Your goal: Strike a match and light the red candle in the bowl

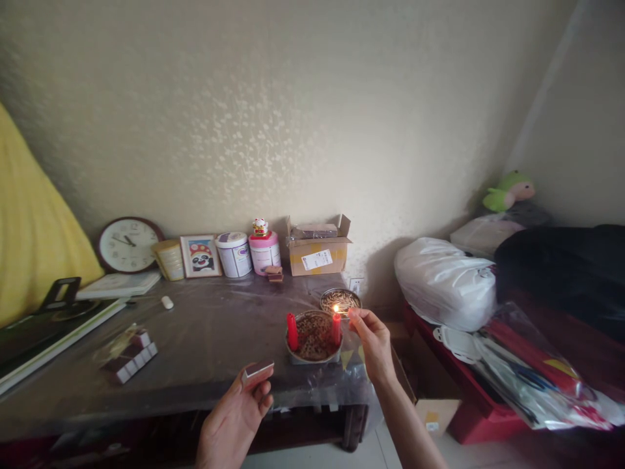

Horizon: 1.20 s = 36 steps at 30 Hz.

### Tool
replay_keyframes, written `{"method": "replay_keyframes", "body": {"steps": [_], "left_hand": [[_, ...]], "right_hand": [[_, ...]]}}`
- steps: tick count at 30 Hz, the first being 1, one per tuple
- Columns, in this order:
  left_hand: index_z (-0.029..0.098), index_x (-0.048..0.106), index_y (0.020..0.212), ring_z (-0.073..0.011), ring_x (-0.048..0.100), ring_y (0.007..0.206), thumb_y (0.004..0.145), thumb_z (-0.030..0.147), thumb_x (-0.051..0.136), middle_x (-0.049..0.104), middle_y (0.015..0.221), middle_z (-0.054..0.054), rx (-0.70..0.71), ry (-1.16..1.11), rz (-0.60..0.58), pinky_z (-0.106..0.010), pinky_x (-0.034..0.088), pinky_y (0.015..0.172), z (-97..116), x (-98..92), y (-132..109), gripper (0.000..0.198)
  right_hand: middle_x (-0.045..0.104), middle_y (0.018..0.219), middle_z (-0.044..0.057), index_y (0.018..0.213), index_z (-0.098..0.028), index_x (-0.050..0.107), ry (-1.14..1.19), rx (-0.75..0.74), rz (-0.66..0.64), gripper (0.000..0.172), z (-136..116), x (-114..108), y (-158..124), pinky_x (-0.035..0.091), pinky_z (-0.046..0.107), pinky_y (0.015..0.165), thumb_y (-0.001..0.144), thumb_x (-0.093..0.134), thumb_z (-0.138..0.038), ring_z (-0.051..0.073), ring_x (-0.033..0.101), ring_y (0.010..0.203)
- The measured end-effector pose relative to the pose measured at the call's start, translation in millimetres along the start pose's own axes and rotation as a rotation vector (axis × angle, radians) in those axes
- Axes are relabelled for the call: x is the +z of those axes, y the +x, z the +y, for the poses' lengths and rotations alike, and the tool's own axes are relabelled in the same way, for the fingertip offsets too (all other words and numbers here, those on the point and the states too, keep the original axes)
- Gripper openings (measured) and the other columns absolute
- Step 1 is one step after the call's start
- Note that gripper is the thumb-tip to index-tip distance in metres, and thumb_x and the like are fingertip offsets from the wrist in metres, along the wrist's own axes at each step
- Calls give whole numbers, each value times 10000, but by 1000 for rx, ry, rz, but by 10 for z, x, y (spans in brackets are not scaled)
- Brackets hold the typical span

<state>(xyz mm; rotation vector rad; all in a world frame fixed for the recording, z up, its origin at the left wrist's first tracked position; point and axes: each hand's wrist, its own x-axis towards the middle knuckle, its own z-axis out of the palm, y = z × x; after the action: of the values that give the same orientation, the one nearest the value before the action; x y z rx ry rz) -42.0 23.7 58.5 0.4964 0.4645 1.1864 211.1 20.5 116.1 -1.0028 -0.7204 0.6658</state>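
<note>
My left hand (237,412) holds a small matchbox (257,372) between thumb and fingers, low in front of the table. A round tin (315,357) filled with brown grains holds two upright red candles, the left candle (292,332) showing no flame. At the top of the right candle (336,329) a small flame glows. My right hand (372,335) is just right of that candle, its thumb and fingers pinched on what looks like a thin match reaching toward the flame. Behind sits a round dish of matchsticks (341,300).
Stacked matchboxes (131,357) lie on the dark table (209,332) at left. A clock (129,245), picture frame (200,256), two canisters and a cardboard box (318,255) stand along the wall. White plastic bags (445,280) and a red bin (481,410) are at right.
</note>
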Motion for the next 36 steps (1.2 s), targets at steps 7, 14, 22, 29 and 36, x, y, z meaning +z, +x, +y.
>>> {"method": "replay_keyframes", "body": {"steps": [7, 14, 22, 29, 36], "left_hand": [[121, 774, 877, -209, 646, 740, 655, 294, 733, 777, 926, -132, -12, -2, 4, -308, 574, 651, -1, -12, 4, 285], [103, 771, 877, -210, 647, 737, 642, 306, 751, 780, 919, -134, -14, -1, 8, -306, 575, 646, -6, -19, -2, 312], [136, 775, 874, -214, 654, 741, 668, 289, 731, 776, 931, -144, -13, -2, 0, -313, 574, 652, -14, -5, 5, 260], [153, 774, 871, -205, 659, 745, 679, 287, 718, 779, 936, -132, -19, 5, -2, -311, 572, 662, -22, -27, 5, 240], [146, 773, 895, -213, 662, 757, 671, 285, 725, 779, 948, -133, -19, 8, -11, -310, 576, 663, -19, -22, 11, 268]], "right_hand": [[611, 643, -19, 647, -176, 687, -9, 5, -45, 264, -2, 12, 26, 410, 245, 626, 652, 795, -417, 112, 494, 598], [584, 609, -27, 642, -172, 686, -4, 33, -83, 278, 21, -22, 34, 399, 241, 614, 650, 795, -427, 108, 477, 583], [564, 615, -27, 651, -170, 665, 4, 56, -105, 273, 52, -93, 59, 384, 231, 586, 674, 789, -412, 103, 464, 571], [572, 633, -21, 677, -173, 672, 8, 63, -105, 263, 63, -131, 64, 381, 227, 575, 680, 783, -412, 103, 465, 574], [574, 626, -28, 674, -172, 671, 11, 55, -102, 251, 72, -141, 64, 386, 225, 591, 696, 781, -396, 99, 475, 579]]}}
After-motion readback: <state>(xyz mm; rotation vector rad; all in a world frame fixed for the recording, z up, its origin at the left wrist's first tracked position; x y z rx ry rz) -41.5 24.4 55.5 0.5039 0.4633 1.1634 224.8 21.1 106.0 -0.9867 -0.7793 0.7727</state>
